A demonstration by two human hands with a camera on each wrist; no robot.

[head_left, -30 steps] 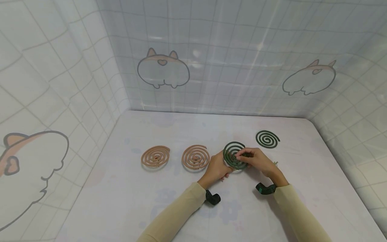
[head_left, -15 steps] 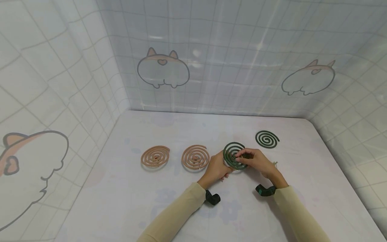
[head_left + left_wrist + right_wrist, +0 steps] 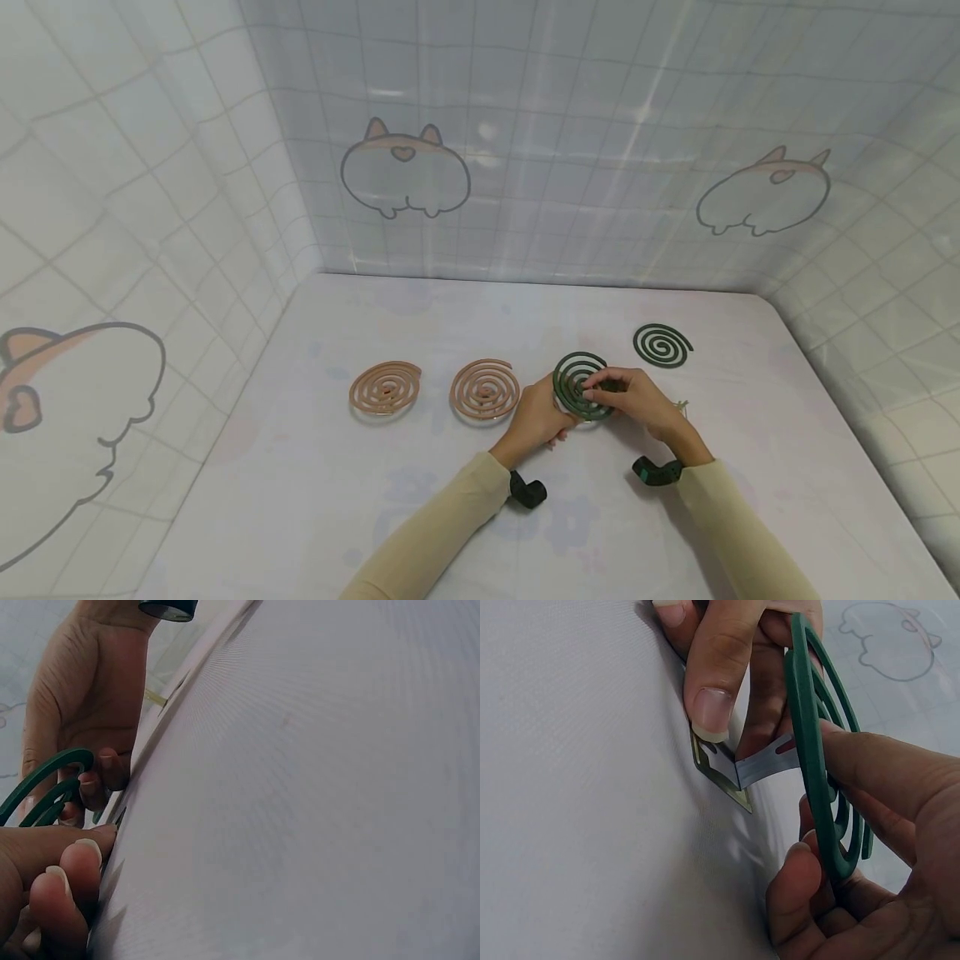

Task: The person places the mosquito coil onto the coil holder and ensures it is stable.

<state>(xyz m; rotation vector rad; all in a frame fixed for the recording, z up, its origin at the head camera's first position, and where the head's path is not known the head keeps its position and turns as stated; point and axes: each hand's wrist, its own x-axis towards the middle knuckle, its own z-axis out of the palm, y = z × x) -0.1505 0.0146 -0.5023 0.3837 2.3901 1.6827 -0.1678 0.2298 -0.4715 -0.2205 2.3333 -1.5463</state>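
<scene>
A dark green spiral coil point(image 3: 579, 382) stands tilted just above the table, held between both hands. My right hand point(image 3: 606, 388) pinches it with thumb and fingers point(image 3: 870, 776), gripping the green coil point(image 3: 815, 750) near its middle. My left hand point(image 3: 553, 410) sits at the coil's lower left edge. Its fingertips point(image 3: 714, 705) hold a small folded metal stand point(image 3: 731, 771) against the tabletop, right under the coil. The left wrist view shows the left fingers point(image 3: 64, 874) low, the coil point(image 3: 46, 787) above them and the right hand point(image 3: 82, 690) behind.
A second green coil point(image 3: 662, 345) lies flat at the back right. Two tan coils point(image 3: 386, 387) point(image 3: 485, 388) lie to the left of the hands. Checked curtain walls point(image 3: 525, 142) close in the white table point(image 3: 300, 500) on three sides.
</scene>
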